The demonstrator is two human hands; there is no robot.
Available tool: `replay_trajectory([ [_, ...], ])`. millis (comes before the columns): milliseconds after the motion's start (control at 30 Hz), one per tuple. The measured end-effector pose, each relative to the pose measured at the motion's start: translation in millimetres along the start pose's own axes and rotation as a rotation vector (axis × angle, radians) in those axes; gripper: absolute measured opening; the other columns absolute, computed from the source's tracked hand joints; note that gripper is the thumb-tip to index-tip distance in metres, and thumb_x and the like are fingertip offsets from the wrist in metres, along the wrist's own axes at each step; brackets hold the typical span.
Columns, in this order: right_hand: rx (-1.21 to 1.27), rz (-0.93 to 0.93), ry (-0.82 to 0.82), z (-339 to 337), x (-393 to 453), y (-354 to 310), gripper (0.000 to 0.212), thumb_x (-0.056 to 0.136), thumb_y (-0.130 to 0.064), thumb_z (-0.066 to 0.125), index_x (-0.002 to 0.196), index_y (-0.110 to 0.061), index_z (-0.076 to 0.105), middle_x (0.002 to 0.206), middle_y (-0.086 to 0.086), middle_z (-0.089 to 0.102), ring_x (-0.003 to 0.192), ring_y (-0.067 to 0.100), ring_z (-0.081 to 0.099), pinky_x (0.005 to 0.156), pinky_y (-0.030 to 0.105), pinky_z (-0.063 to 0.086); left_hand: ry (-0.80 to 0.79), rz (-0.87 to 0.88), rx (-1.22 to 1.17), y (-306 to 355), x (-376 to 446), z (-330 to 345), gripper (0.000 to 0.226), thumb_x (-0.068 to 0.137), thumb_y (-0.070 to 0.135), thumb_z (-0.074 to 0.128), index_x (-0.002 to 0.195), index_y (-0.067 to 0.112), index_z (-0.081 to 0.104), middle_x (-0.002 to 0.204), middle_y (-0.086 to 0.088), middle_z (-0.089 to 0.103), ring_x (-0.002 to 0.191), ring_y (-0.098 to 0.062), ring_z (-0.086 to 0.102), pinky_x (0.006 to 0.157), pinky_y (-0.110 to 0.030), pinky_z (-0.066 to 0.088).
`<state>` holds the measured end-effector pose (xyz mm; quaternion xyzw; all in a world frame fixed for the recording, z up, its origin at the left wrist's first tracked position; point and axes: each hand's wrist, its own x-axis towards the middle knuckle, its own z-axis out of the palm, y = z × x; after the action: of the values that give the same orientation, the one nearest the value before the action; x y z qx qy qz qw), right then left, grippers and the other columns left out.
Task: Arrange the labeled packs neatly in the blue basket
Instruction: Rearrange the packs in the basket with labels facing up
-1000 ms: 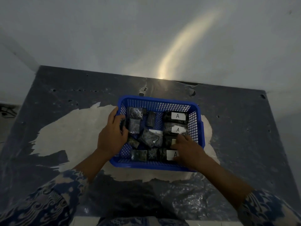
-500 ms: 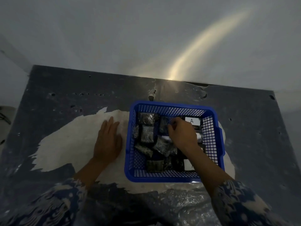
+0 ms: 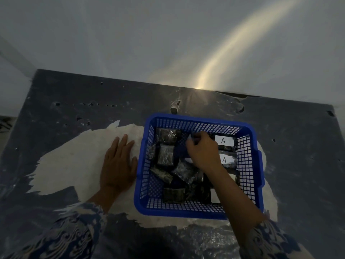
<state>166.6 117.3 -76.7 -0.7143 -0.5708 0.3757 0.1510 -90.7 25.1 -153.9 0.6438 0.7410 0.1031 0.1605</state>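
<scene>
A blue mesh basket (image 3: 250, 165) sits on the dark table and holds several dark plastic packs. Two packs along its right side show white labels marked A, one at the back (image 3: 223, 140) and one below it (image 3: 226, 159). Unlabeled-side packs (image 3: 165, 155) lie jumbled on the left half. My right hand (image 3: 203, 152) reaches into the basket's middle, fingers pinched on a small pack near the back; the pack is mostly hidden under the hand. My left hand (image 3: 118, 165) lies flat, fingers spread, on the table just left of the basket.
The table (image 3: 74, 109) is dark with a large pale worn patch (image 3: 74, 165) under the basket and hand. A white wall stands right behind the table's far edge. Crinkled clear plastic (image 3: 205, 238) lies at the near edge.
My left hand let go of the basket's left rim and settled flat on the table. My right hand moved from the front right packs to the middle back of the basket.
</scene>
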Motion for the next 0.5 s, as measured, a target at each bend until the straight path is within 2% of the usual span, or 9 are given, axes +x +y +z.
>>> replay_trajectory([
  [67,0.298,0.145,-0.113,-15.3,-1.9,5.6,0.021,0.098,-0.024,0.045,0.11,-0.017,0.062,0.098,0.003,0.07,0.074,0.012,0.067,0.059,0.025,0.053,-0.001,-0.006,-0.003,1.1,-0.5,-1.2,0.061,0.095,0.044,0.038,0.149,0.015,0.04,0.163,-0.009,0.026,0.152,-0.027,0.017,0.119,-0.051,0.027],
  [133,0.627,0.303,-0.276,-25.6,-7.4,6.7,0.029,0.099,-0.014,0.039,0.109,-0.017,0.066,0.102,0.01,0.071,0.074,0.016,0.071,0.052,0.024,0.053,-0.006,-0.007,-0.003,1.6,-0.6,-2.3,0.062,0.094,0.041,0.043,0.149,0.014,0.04,0.163,-0.009,0.025,0.152,-0.027,0.017,0.119,-0.05,0.026],
  [167,0.695,0.336,-0.321,-29.3,-9.6,7.9,0.032,0.098,-0.011,0.037,0.111,-0.017,0.066,0.106,0.013,0.07,0.073,0.018,0.07,0.051,0.024,0.052,-0.008,-0.004,-0.002,2.5,-1.2,-2.9,0.062,0.093,0.041,0.044,0.149,0.014,0.041,0.163,-0.01,0.026,0.152,-0.027,0.017,0.119,-0.05,0.026],
  [300,0.663,0.33,-0.343,-39.5,-13.5,13.0,0.035,0.098,-0.009,0.035,0.115,-0.019,0.064,0.114,0.015,0.066,0.082,0.021,0.066,0.064,0.032,0.054,-0.01,-0.012,0.009,7.2,-3.7,-6.4,0.063,0.094,0.042,0.038,0.149,0.013,0.04,0.163,-0.01,0.025,0.153,-0.028,0.016,0.119,-0.05,0.026],
  [333,0.695,0.329,-0.324,-42.8,-13.8,13.4,0.034,0.098,-0.008,0.035,0.112,-0.019,0.065,0.113,0.013,0.066,0.085,0.022,0.065,0.065,0.033,0.057,-0.013,-0.015,0.01,8.0,-3.9,-7.0,0.063,0.094,0.042,0.038,0.15,0.013,0.04,0.163,-0.01,0.025,0.153,-0.028,0.016,0.119,-0.05,0.026],
  [400,0.7,0.317,-0.258,-49.7,-14.7,14.7,0.031,0.1,-0.008,0.038,0.103,-0.022,0.065,0.106,0.007,0.067,0.087,0.02,0.066,0.059,0.026,0.056,-0.011,-0.015,0.006,8.6,-3.5,-7.9,0.063,0.093,0.041,0.04,0.15,0.013,0.04,0.163,-0.01,0.025,0.153,-0.027,0.015,0.12,-0.05,0.025],
  [500,0.378,0.244,-0.112,-50.6,-15.7,19.2,0.019,0.098,-0.016,0.05,0.108,-0.026,0.064,0.1,-0.004,0.07,0.085,0.012,0.068,0.069,0.032,0.061,-0.019,-0.027,0.002,9.1,-3.4,-7.3,0.062,0.095,0.04,0.044,0.151,0.015,0.038,0.164,-0.008,0.023,0.153,-0.026,0.013,0.121,-0.049,0.023],
])
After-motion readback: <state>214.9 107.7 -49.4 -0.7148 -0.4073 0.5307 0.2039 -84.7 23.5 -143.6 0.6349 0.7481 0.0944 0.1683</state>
